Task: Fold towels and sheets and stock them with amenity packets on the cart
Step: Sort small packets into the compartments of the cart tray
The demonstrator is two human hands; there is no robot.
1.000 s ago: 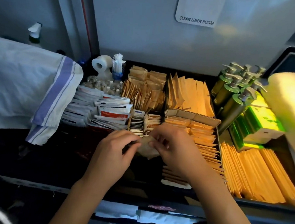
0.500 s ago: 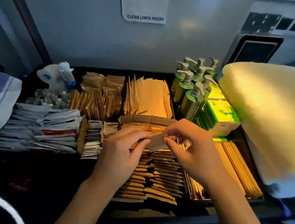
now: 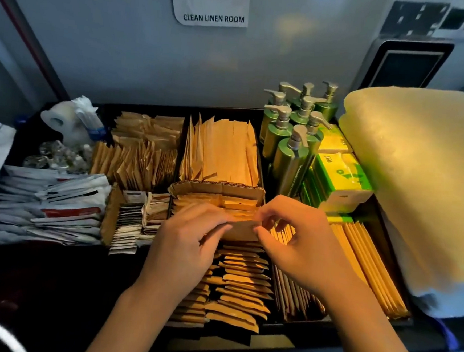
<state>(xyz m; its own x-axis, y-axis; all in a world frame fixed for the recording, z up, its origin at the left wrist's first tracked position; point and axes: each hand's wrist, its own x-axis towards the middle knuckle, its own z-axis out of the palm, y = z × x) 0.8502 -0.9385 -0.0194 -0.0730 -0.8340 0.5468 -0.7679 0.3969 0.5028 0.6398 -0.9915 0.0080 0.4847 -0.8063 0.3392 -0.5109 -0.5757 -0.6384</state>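
Since the frame before, my hands are sitting a little lower over the middle row, and the packet [image 3: 242, 230] between them is lying flatter than it was, no longer tipped up at its right end. I am pinching it from both sides: my left hand [image 3: 184, 244] is gripping its left edge with the thumb on top, and my right hand [image 3: 300, 245] is nipping its right edge between thumb and forefinger, the other fingers arching loose above. I am holding it by the ends, I judge, so that it goes down square and its face stays clear of my fingers.

It is hovering at the centre of the frame, just above the stack [image 3: 240, 282] of brown packets in the middle compartment of the tray [image 3: 272, 341], near that row's far end. The packets there are overlapping like shingles, so mine probably belongs in line with them.

Taller sachets [image 3: 221, 152] are standing on edge behind a cardboard divider [image 3: 218, 190], which is keeping the sorts apart. Pump bottles [image 3: 289, 141] are crowding the upper right of the tray, upright so they cannot leak. A folded towel [image 3: 416, 179] is lying at the right edge of the frame, beside the tray.
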